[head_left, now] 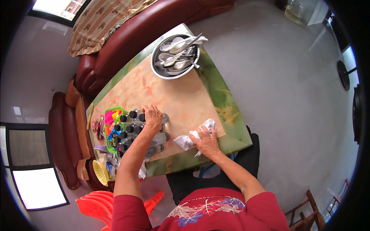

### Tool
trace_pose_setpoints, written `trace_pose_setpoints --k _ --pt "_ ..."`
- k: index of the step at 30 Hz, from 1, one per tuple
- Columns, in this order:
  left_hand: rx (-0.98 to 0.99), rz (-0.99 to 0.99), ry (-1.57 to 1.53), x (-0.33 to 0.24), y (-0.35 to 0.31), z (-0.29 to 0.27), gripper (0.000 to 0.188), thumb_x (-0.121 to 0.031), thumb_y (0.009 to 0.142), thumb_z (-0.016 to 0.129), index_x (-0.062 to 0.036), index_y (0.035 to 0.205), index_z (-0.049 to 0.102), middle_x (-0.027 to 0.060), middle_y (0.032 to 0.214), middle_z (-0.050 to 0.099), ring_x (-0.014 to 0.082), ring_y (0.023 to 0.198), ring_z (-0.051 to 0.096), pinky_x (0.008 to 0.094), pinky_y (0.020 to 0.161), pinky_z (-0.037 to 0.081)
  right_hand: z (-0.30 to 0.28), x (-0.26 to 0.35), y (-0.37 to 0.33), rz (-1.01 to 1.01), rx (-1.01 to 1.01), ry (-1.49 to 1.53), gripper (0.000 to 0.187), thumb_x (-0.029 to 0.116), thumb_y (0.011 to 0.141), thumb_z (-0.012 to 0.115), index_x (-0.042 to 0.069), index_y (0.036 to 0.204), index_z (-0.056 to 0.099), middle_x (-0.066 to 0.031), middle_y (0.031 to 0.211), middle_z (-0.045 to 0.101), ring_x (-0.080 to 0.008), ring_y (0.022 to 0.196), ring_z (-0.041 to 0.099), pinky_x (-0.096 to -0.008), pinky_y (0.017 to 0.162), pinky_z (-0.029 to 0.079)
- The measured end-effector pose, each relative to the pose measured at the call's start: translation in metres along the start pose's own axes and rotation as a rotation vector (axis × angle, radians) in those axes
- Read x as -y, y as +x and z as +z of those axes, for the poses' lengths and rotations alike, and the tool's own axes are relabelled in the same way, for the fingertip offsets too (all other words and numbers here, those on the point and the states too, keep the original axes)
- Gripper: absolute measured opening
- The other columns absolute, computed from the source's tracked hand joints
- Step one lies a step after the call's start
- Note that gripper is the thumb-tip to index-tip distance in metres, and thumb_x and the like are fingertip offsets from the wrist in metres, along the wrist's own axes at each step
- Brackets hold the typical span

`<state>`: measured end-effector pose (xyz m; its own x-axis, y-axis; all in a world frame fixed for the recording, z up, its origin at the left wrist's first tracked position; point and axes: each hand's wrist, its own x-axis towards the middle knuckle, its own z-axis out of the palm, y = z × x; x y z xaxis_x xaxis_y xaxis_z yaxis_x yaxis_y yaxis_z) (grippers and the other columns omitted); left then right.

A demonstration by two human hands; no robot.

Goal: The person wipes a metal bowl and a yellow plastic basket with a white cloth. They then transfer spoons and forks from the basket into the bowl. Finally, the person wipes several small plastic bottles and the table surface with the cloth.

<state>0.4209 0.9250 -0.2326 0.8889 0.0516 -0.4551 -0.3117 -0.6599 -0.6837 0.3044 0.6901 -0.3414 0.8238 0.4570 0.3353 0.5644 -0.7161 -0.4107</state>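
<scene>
On the table's left side, several clear bottles with black caps stand close together. My left hand (153, 118) is closed round one clear bottle (165, 118) at the right side of the group, its fingers hiding part of it. Other bottles (160, 137) are just below that wrist, partly behind my forearm. My right hand (206, 144) grips a crumpled white cloth (184, 143) close to the table's near edge. The cloth sticks out on both sides of the fingers and rests on the tabletop, apart from the bottles.
A metal bowl (153, 66) heaped with spoons and ladles stands at the table's far end. Left of the bottles are a green basket (122, 108) of colourful small things and a yellow strainer (100, 173). Red plastic chairs (92, 208) stand lower left; a dark red sofa (115, 48) lines the far side.
</scene>
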Motion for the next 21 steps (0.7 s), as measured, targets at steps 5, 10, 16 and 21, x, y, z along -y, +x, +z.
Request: trace_pose_setpoints --k 5,10,16,21 --pt "-0.089 -0.02 -0.205 0.008 -0.016 -0.017 0.032 -0.021 0.071 0.067 -0.0046 0.099 0.065 0.0088 0.102 0.058 0.0266 0.1 0.054 0.0437 0.074 0.045 -0.037 -0.034 -0.029 0.162 -0.054 -0.108 0.053 0.029 0.076 0.065 0.029 0.126 0.049 -0.0068 0.126 0.045 -0.0279 0.122 0.037 -0.054 0.097 0.028" --pt "0.008 -0.032 -0.927 0.02 -0.059 -0.057 0.037 -0.032 0.071 0.069 0.002 0.083 0.063 0.0172 0.084 0.064 0.0281 0.078 0.064 0.0383 0.062 0.049 -0.053 -0.067 -0.011 0.309 -0.092 -0.201 0.059 0.029 0.075 0.069 0.03 0.129 0.044 -0.0054 0.122 0.046 -0.0274 0.119 0.04 -0.0533 0.095 0.03" --pt "0.621 -0.25 -2.432 -0.052 -0.121 -0.035 0.041 -0.042 0.084 0.063 -0.0046 0.1 0.057 0.0093 0.074 0.063 0.018 0.058 0.061 0.0282 0.038 0.044 -0.06 -0.069 -0.013 0.462 -0.067 -0.156 0.054 0.022 0.068 0.073 0.026 0.119 0.054 -0.0053 0.112 0.05 -0.0277 0.109 0.047 -0.0522 0.088 0.036" --pt "0.791 -0.246 -2.975 -0.116 -0.161 -0.02 0.041 -0.045 0.084 0.062 -0.0098 0.105 0.055 0.0108 0.079 0.063 0.0212 0.065 0.063 0.0373 0.044 0.049 -0.084 -0.028 -0.037 0.739 -0.024 0.447 0.049 0.016 0.07 0.069 0.013 0.117 0.056 -0.0101 0.105 0.052 -0.0293 0.099 0.052 -0.048 0.079 0.043"
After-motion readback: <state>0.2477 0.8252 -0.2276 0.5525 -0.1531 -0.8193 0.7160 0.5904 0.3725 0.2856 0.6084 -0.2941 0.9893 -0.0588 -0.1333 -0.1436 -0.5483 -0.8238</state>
